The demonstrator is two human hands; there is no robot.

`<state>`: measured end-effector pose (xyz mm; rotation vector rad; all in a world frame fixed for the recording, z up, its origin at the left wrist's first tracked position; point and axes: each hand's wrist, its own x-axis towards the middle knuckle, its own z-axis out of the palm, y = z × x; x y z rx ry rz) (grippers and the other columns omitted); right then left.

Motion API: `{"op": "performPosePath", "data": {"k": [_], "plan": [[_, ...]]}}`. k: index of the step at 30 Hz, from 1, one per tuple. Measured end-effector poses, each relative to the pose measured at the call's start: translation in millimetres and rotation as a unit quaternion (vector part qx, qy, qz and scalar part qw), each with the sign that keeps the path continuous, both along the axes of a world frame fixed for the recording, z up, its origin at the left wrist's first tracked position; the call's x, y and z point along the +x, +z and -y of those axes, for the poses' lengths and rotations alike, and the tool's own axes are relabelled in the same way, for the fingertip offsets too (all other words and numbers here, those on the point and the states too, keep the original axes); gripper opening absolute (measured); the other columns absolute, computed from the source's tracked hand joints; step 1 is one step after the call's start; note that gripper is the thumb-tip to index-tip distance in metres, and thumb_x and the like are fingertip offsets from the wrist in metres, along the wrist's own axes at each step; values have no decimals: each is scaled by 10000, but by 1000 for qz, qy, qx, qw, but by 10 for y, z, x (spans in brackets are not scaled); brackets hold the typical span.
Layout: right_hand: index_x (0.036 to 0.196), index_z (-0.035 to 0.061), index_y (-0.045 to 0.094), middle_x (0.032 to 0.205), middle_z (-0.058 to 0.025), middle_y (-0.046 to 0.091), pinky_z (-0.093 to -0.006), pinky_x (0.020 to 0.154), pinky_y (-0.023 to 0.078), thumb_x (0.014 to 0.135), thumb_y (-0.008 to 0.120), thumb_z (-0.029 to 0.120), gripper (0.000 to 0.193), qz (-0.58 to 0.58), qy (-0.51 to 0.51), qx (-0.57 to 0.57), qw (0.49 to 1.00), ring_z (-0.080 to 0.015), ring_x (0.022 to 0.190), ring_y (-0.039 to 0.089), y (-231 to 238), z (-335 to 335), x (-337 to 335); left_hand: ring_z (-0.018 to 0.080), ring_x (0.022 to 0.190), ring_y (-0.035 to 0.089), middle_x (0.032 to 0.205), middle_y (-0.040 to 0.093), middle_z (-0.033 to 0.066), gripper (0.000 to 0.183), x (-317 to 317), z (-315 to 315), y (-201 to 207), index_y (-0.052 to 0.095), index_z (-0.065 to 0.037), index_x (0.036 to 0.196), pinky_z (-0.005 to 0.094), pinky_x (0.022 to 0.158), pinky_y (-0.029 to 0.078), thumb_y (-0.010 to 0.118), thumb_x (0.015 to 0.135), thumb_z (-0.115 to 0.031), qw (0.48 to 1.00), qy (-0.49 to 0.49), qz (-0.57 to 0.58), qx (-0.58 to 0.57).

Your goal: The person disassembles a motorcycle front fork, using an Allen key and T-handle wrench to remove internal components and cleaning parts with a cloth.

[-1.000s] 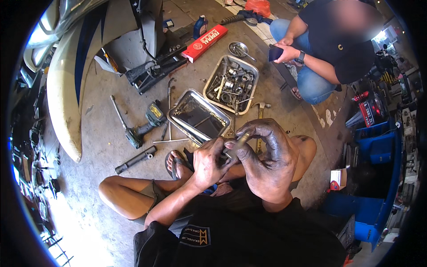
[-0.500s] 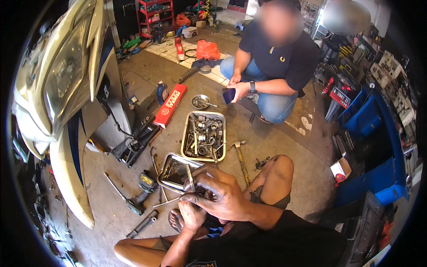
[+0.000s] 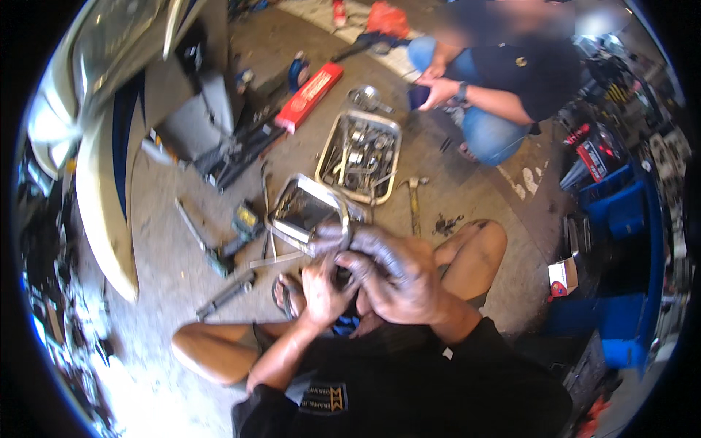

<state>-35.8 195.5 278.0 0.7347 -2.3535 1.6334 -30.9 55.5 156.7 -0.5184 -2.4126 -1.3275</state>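
Observation:
My two hands meet in front of my crossed legs. My left hand (image 3: 321, 290) is closed, its fingers curled round something hidden between the palms. Above and against it, my blackened right hand (image 3: 398, 274) is closed on a slim metal tool (image 3: 345, 228), blurred, its upper part rising past the fingers. A thin flat metal bar (image 3: 276, 260) sticks out leftward beside my left hand; which hand bears it, if either, I cannot tell. Just beyond my hands lies a small metal tray (image 3: 286, 230) with dark residue. Farther off, a larger tray (image 3: 398, 157) holds several greasy metal parts and wrenches.
A hammer (image 3: 414, 204) lies right of the trays, a cordless drill (image 3: 244, 223) left of them. A red box (image 3: 310, 97) and a small bowl (image 3: 365, 95) lie farther away. A motorbike's front fender (image 3: 102, 197) looms at left. A co-worker (image 3: 504, 87) squats opposite, holding a phone.
My view has tilted downward, so the trays and the co-worker appear higher. My hands remain together; the slim tool in my right hand has turned and now looks blurred.

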Motion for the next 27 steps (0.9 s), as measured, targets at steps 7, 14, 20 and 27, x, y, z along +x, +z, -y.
{"op": "performPosePath", "data": {"k": [7, 14, 20, 27], "plan": [[1171, -13, 551, 910, -155, 657, -296, 616, 499, 792, 729, 16, 420, -99, -13, -17, 995, -212, 753, 646, -83, 48, -106, 359, 716, 624, 761, 615, 152, 376, -25, 1, -45, 564, -26, 890, 424, 636, 503, 797, 645, -190, 998, -33, 49, 24], [1151, -38, 597, 1035, -158, 640, -283, 685, 526, 783, 697, -85, 384, -46, -12, -34, 998, -180, 833, 649, -127, -71, -20, 353, 701, 631, 768, 616, 148, 336, 26, -1, 4, 574, -33, 896, 409, 617, 504, 784, 680, -184, 997, -33, 63, 35], [1208, -86, 524, 1051, -183, 639, -306, 784, 537, 838, 653, -38, 395, 18, 25, -148, 988, -235, 953, 663, -41, 81, -41, 350, 682, 634, 766, 618, 146, 294, -18, -34, 40, 590, -26, 902, 409, 604, 510, 760, 730, -193, 995, -23, 29, 98], [1030, -31, 648, 957, -132, 633, -251, 630, 496, 739, 732, -54, 304, -54, -26, 0, 998, -160, 745, 635, -52, -24, -70, 341, 703, 639, 786, 631, 137, 287, -21, 8, 22, 599, -37, 909, 398, 617, 511, 761, 735, -198, 997, -37, 7, 60]]}}
